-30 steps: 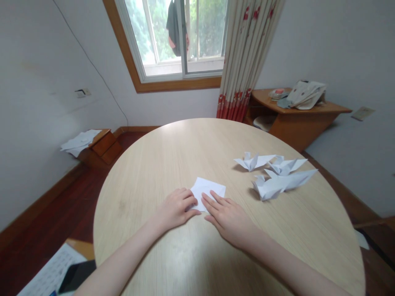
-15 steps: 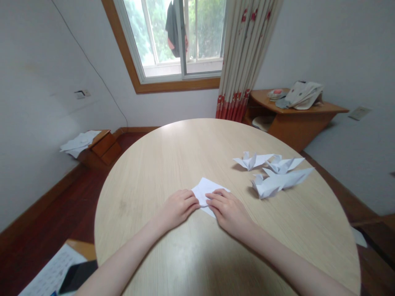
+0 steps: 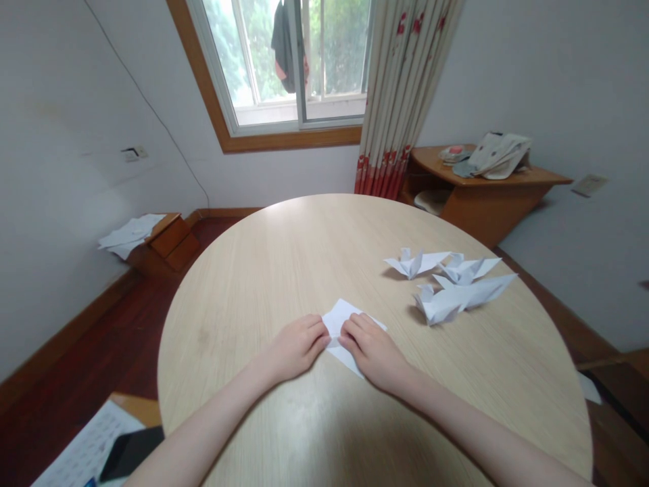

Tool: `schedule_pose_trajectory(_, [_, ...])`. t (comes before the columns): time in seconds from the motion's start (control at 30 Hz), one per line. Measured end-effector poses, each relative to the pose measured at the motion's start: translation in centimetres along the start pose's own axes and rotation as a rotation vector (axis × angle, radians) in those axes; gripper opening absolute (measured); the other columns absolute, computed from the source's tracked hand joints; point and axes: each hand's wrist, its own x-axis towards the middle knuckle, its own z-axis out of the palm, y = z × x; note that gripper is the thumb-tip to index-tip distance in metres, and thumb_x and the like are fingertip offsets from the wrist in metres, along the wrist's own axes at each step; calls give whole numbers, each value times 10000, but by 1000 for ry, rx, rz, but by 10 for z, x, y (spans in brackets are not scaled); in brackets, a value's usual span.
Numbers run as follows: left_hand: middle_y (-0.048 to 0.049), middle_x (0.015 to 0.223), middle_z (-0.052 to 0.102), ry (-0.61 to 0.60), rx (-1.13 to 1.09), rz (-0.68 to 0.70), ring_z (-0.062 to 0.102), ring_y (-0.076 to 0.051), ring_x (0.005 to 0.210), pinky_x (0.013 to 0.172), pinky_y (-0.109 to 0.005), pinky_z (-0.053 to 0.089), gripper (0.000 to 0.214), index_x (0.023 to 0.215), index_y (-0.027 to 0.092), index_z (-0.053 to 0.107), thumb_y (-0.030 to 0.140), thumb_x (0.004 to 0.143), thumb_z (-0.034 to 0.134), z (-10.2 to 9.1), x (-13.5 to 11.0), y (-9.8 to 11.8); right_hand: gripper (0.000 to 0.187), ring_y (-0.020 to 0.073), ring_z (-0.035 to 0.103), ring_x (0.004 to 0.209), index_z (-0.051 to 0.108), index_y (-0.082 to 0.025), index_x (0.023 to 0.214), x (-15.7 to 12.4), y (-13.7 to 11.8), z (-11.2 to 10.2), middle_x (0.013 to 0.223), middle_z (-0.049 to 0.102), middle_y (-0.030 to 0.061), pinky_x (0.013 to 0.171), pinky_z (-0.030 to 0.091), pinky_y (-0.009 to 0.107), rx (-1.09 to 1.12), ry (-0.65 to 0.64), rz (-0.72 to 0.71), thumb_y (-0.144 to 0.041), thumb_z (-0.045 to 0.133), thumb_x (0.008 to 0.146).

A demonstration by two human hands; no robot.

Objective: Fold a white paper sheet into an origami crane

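Note:
A white folded sheet of paper [image 3: 339, 312] lies on the round wooden table [image 3: 243, 270], between my two hands. My left hand [image 3: 303, 343] grips its left corner, fingers curled together and the thumb hidden from me. On the other side, my right hand [image 3: 372, 346] has its fingers bent and pressed on the right part of the paper, covering much of it. A lower flap of the sheet shows beneath the right hand. To the right sit several white origami birds, the nearest folded paper bird [image 3: 456, 299] lying closest to my right hand.
A black phone [image 3: 130, 452] and a printed sheet [image 3: 86, 443] lie on a surface at lower left. Papers [image 3: 132, 233] rest on a low cabinet at left. A corner desk [image 3: 497, 210] with a cloth bag [image 3: 499, 155] stands at back right, beside a curtain [image 3: 400, 95].
The paper has turned slightly and shifted a little right and nearer to me. My right hand's fingers have curled in more; more of the lower flap shows.

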Motion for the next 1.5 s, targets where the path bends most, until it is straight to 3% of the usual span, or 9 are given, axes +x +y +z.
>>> schedule_pose_trajectory(0.17, [-30, 788, 566, -14, 71, 22, 532, -178, 767, 688, -292, 404, 257, 766, 182, 521, 333, 959, 442, 1, 1, 0, 145, 197, 542, 759, 553, -176, 797, 0, -1, 3, 802, 602, 45, 684, 427, 311, -92, -5, -38, -158, 487, 924])
schedule_pose_trajectory(0.57, [-28, 792, 569, 7, 162, -35, 523, -182, 758, 685, -298, 384, 227, 763, 174, 512, 293, 951, 470, 10, 1, 0, 198, 193, 537, 726, 526, -182, 798, 1, 3, 9, 784, 583, 51, 649, 407, 300, -161, 22, -88, -130, 404, 944])
schedule_pose_trajectory(1.07, [-1, 830, 598, 5, 220, -91, 532, -185, 818, 725, -321, 314, 230, 783, 180, 523, 355, 931, 540, 6, 2, 1, 113, 239, 518, 824, 566, -167, 857, 2, -7, 4, 882, 597, 86, 679, 326, 343, -365, -35, -44, -171, 480, 930])
schedule_pose_trajectory(1.23, [5, 871, 610, 16, 128, -127, 542, -183, 831, 747, -317, 300, 229, 863, 187, 512, 386, 879, 624, 4, 1, -5, 75, 238, 512, 837, 561, -174, 874, 4, -2, 3, 912, 600, 82, 701, 323, 350, -304, -71, -1, -202, 513, 924])
schedule_pose_trajectory(1.5, [23, 829, 600, -35, 53, -107, 528, -166, 799, 746, -302, 282, 267, 833, 189, 533, 421, 842, 664, -5, 3, -10, 104, 236, 518, 944, 522, -203, 865, 8, 10, -11, 978, 590, 57, 786, 363, 354, -40, -167, 59, -255, 611, 881])
